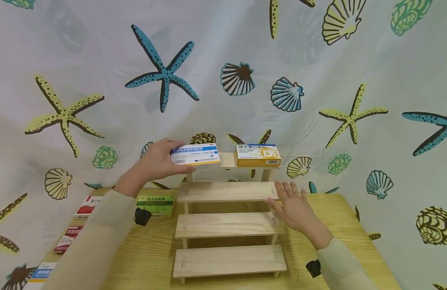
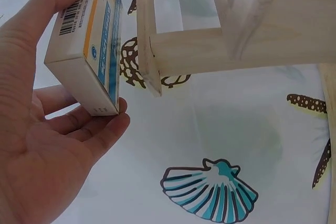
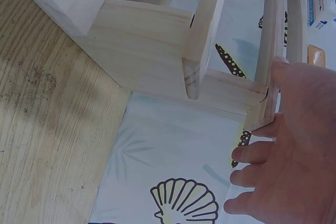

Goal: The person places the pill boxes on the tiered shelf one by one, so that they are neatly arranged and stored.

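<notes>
My left hand (image 1: 159,160) grips a white-and-blue medicine box (image 1: 196,156) with an orange stripe, thumb and fingers at its ends. The box overlaps the left part of the wooden stepped stand's top tier (image 1: 228,160) in the head view. Left wrist view: the box (image 2: 79,45) is upright beside the end of a wooden board (image 2: 147,30). On the top tier's right side sits an orange-and-white vitamin D box (image 1: 258,155). My right hand (image 1: 294,207) touches the right end of the second tier (image 1: 227,191), fingers extended; the right wrist view shows its thumb at the board's edge (image 3: 270,40).
Two lower tiers, the middle one (image 1: 228,224) and the bottom one (image 1: 228,261), step down toward me on the wood-grain table (image 1: 317,257). A green box (image 1: 156,205) and several red or blue boxes lie at left. Behind hangs a patterned curtain (image 1: 208,48).
</notes>
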### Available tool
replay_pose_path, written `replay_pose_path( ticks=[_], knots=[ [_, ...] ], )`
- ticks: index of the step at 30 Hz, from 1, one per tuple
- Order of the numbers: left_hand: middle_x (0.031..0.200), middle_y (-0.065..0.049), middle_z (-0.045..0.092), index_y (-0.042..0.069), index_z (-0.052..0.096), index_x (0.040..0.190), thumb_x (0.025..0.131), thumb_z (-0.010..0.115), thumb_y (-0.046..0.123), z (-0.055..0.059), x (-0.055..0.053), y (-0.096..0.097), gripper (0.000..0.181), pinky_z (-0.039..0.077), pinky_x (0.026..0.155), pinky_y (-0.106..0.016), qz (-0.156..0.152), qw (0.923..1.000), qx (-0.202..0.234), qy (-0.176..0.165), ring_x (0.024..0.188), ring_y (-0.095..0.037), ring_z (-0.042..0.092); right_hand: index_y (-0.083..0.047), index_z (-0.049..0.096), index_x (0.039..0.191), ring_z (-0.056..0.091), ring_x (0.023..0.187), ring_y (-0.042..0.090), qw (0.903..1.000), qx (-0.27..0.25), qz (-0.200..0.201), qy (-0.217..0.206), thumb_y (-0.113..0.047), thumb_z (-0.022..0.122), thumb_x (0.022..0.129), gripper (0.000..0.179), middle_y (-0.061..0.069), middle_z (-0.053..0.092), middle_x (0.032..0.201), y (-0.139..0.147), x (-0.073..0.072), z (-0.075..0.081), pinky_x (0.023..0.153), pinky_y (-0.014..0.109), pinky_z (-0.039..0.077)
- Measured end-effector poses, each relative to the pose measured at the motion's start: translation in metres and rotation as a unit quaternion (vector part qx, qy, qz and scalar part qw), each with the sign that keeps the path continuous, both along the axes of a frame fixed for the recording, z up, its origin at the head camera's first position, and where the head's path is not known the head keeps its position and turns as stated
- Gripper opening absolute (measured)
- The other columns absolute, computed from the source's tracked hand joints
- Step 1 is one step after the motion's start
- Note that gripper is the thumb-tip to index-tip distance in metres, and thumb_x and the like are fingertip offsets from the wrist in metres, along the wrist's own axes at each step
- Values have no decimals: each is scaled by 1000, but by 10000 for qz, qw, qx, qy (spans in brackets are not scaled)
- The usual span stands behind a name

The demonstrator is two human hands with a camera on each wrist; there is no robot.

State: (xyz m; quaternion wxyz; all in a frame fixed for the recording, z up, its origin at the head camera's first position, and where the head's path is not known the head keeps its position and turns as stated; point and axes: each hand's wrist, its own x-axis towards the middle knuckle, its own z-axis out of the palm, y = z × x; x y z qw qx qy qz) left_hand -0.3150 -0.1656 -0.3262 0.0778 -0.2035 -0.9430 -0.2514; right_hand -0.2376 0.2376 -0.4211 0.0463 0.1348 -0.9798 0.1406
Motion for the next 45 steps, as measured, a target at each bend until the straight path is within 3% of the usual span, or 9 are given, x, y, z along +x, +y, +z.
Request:
replay_pose_path(
  ticks=[11, 17, 25, 30, 45],
  knots=[
    [150, -23, 53, 1, 50, 155, 83, 83, 54, -3, -17, 21, 96, 48, 105, -59, -110, 9992, -20, -376, 122, -37, 54, 3, 28, 164, 21, 155, 60, 10000, -41, 25, -32, -47, 47, 112, 75, 35, 35, 164, 0, 0, -2, 118, 82, 16],
    [147, -22, 54, 4, 49, 156, 81, 84, 54, -7, -27, 32, 97, 49, 103, -57, -139, 9987, -51, -492, 119, -35, 53, 3, 29, 164, 21, 155, 60, 10000, 3, 31, -33, -47, 47, 112, 75, 35, 36, 163, 0, 0, -1, 118, 82, 17],
    [132, -18, 62, 1, 49, 155, 81, 84, 51, -5, -38, 44, 96, 53, 95, -47, -213, 9971, 47, -730, 111, -31, 58, 3, 29, 164, 22, 154, 60, 10000, -28, 22, -25, -48, 46, 112, 75, 35, 36, 163, 1, 1, 0, 118, 82, 18],
    [136, -18, 62, 2, 49, 156, 82, 84, 49, -3, -41, 47, 94, 53, 98, -46, -221, 9957, 135, -884, 114, -31, 58, 3, 29, 164, 22, 154, 60, 10000, -50, 32, -9, -49, 46, 112, 75, 35, 36, 163, 0, 0, -1, 117, 82, 18],
    [136, -19, 60, 1, 47, 157, 83, 84, 46, -4, -43, 46, 94, 52, 100, -49, -281, 9952, 103, -936, 115, -33, 56, 2, 28, 164, 24, 154, 60, 9999, -123, 16, 25, -48, 47, 111, 75, 34, 37, 162, 0, -1, -2, 118, 82, 18]
  ],
)
